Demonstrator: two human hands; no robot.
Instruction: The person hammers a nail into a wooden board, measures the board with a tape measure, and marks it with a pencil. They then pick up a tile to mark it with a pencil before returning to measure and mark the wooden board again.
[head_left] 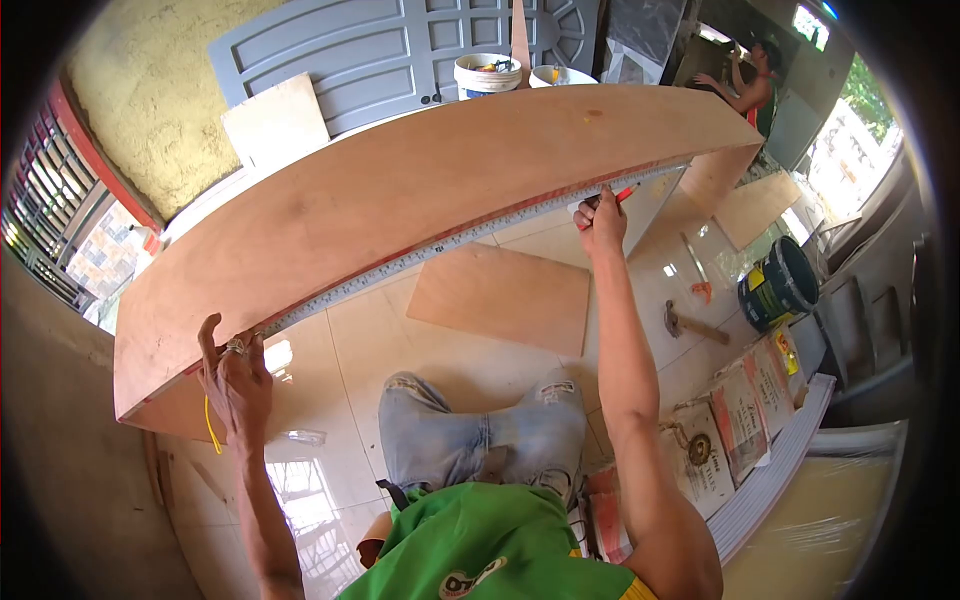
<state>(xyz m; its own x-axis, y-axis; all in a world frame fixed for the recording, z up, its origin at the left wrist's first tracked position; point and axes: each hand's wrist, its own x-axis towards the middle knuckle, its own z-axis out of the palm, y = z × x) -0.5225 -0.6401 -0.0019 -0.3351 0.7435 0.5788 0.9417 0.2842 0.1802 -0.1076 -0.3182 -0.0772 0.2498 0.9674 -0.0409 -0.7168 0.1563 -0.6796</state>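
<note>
A long plywood box spans the view in front of me, its broad face up. Along its near edge runs a stretched tape measure blade. My left hand is closed on the tape measure at the left end, with one finger raised and a yellow strap hanging below; the case itself is mostly hidden. Near the right part of the blade, my right hand grips a red pencil, its tip pointing up and right by the edge.
A loose plywood piece lies on the tiled floor beneath. To the right are a hammer, a dark bucket and tile boxes. White buckets and a grey door stand behind. Another person works at the back right.
</note>
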